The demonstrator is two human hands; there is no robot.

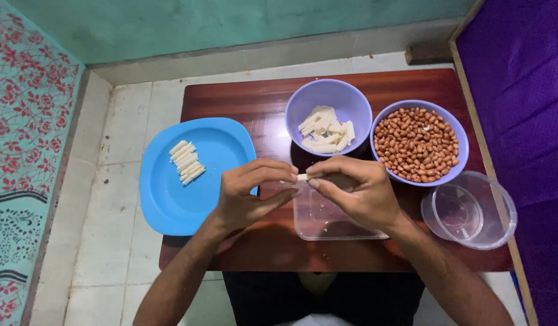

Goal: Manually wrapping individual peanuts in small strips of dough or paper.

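At frame left, the blue plate (170, 199) carries a row of pale sticks (187, 162). Upper centre, one purple bowl (351, 99) holds pale chunks, another (460, 142) peanuts. At centre, the left hand (249, 193) and right hand (351, 187) pinch one pale stick (302, 177) between fingertips above a clear tub (327, 220).

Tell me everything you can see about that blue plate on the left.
The blue plate is a rounded square with a raised rim, and looks like plastic. It lies flat on the dark wooden table, its left part overhanging the table's edge. A neat row of pale sticks lies on its upper part. The left hand hovers over its right rim.
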